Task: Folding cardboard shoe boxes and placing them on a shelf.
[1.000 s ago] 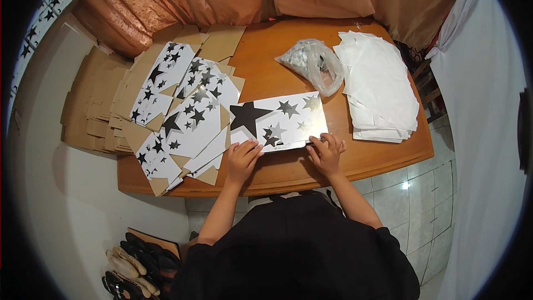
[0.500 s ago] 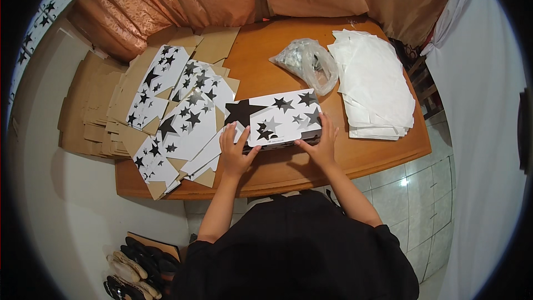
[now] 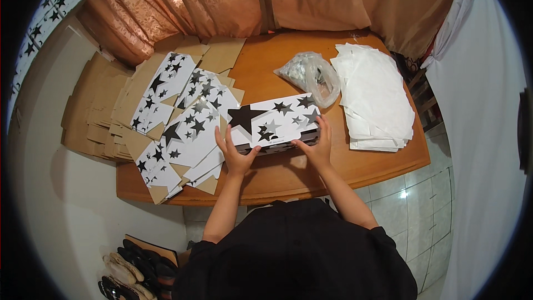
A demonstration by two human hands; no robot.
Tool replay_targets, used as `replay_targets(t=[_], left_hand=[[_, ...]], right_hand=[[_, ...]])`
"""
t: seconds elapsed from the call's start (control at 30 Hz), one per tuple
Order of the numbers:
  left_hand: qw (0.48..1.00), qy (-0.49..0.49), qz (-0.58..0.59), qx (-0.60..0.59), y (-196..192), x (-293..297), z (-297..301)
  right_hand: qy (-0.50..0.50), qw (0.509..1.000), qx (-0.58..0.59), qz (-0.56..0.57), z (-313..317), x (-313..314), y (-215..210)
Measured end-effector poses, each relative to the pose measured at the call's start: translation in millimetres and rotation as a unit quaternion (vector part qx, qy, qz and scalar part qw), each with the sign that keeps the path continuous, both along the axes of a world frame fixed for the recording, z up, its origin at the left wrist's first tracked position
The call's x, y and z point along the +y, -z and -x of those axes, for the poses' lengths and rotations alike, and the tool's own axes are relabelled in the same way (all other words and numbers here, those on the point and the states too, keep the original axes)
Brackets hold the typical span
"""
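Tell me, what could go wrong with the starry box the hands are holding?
The starry box is pressed between the left hand and right hand; squeezing too hard might crease a panel. The clear plastic bag sits just behind it, so a push forward could bump it. The flat star sheets beside the left hand overhang the table edge and might slide off if nudged.

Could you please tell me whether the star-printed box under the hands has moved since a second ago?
Yes. The star-printed box has been folded up from flat and sits slightly farther from the table's near edge.
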State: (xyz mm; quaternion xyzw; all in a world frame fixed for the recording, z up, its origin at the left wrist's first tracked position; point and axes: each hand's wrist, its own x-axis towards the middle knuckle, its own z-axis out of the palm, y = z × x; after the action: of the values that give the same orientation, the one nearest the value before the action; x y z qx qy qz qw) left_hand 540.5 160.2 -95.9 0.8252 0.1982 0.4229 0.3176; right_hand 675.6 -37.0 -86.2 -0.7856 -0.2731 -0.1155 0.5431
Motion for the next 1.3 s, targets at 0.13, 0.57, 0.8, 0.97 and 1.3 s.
replay_targets(t=[0.13,0.57,0.8,0.97,1.3], left_hand=[[0.998,-0.046,0.028,-0.030,-1,14,-4],[0.997,0.018,0.073,0.016,5,16,-13],[0.997,0.019,-0.025,0.069,27,19,-8],[0.986,0.029,-0.096,0.135,26,22,4],[0.978,0.023,-0.150,0.140,40,16,3]], right_hand=[[0.008,1.000,0.000,-0.024,-6,6,-6],[-0.019,0.998,0.055,-0.035,-20,8,8],[-0.003,0.999,0.028,-0.016,-21,4,29],[0.016,0.996,-0.045,0.080,-20,-8,37],[0.000,0.965,-0.178,0.191,-27,-11,34]])
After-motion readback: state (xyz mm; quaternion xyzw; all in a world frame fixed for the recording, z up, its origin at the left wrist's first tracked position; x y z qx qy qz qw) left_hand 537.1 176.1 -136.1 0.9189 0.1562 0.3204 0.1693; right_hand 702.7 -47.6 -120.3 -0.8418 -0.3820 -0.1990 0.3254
